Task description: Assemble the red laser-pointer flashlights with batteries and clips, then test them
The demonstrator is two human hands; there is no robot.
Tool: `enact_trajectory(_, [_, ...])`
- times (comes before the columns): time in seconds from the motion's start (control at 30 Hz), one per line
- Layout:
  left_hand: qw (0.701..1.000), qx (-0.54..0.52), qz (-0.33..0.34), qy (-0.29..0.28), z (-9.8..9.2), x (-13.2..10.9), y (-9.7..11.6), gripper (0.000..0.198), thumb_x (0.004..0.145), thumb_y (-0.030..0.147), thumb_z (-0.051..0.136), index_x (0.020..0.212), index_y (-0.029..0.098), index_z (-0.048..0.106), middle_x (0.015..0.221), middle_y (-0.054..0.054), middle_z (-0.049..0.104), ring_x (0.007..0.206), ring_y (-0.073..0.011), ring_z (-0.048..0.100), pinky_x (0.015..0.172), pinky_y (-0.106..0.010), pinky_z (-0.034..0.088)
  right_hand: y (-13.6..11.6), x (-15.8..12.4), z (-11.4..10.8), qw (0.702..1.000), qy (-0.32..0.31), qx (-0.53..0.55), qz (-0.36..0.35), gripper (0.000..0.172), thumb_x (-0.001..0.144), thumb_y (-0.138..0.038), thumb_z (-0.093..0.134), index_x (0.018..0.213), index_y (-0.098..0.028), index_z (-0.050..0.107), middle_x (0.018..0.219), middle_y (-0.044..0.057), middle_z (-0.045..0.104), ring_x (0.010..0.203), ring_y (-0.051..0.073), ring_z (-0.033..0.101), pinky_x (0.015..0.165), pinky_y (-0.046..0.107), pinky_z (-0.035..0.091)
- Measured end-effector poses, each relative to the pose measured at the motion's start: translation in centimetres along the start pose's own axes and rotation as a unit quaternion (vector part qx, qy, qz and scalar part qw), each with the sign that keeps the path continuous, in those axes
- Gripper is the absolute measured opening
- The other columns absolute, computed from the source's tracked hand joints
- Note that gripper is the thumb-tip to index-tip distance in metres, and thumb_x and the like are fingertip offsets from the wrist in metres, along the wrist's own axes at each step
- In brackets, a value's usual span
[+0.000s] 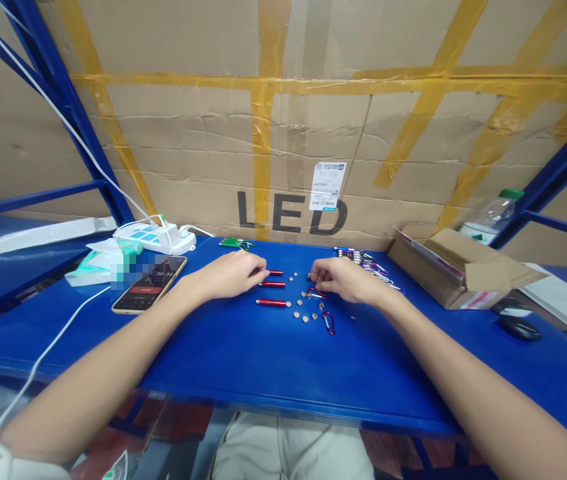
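On the blue table lie several slim red metal tubes, one below the other; the lowest red tube shows in full. My left hand is closed, its fingertips at the left end of the top red tube. My right hand has its fingers curled down to the tabletop, and what they pinch is too small to make out. Close under its fingertips is a red carabiner clip; a second red carabiner lies nearer to me. Several small round silver button cells are scattered between the hands.
Several green carabiner pieces lie at the back. Behind my right hand is a row of finished-looking coloured tubes. An open cardboard box and a black mouse stand right; a phone and power strip left.
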State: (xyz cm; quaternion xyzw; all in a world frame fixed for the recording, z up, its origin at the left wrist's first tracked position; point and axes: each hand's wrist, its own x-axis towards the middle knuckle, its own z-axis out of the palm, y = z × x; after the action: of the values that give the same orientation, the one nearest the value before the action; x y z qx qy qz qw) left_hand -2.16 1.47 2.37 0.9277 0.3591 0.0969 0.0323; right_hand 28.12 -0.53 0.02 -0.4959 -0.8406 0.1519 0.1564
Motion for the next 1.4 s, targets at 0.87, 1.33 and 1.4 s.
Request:
enact_trajectory(0.87, [1.0,-0.011,-0.004,-0.002,0.1,0.0,0.2,0.035,0.107,0.037,0.051,0.078,0.021,0.062,0.079,-0.005,0.072,0.069,-0.02,0.061,0.066,-0.032,0.035,-3.2,0.2,0.6,0.999,0.001,0.025,-0.042,0.01,0.089,-0.015,0.073,0.095,-0.023,0.073,0.088,0.0,0.079,0.082,0.019,0.071,0.075,0.027,0.046])
enact_trajectory(1.33, [1.0,-0.006,-0.004,0.0,0.0,0.0,0.1,0.035,0.107,0.035,0.051,0.077,0.02,0.06,0.077,-0.004,0.07,0.068,-0.019,0.058,0.065,-0.031,0.034,-4.0,0.0,0.8,0.996,-0.027,0.03,-0.074,0.008,0.091,-0.014,0.074,0.092,-0.022,0.073,0.091,0.0,0.077,0.086,0.019,0.066,0.081,0.03,0.045])
enact_trajectory(1.4, [1.0,-0.005,-0.005,0.001,-0.1,-0.1,0.2,0.035,0.107,0.035,0.051,0.077,0.02,0.06,0.078,-0.005,0.071,0.069,-0.019,0.059,0.066,-0.031,0.034,-4.2,-0.1,0.8,0.995,-0.028,0.037,-0.092,0.006,0.092,-0.021,0.077,0.096,-0.022,0.074,0.096,0.002,0.077,0.091,0.021,0.065,0.084,0.032,0.045])
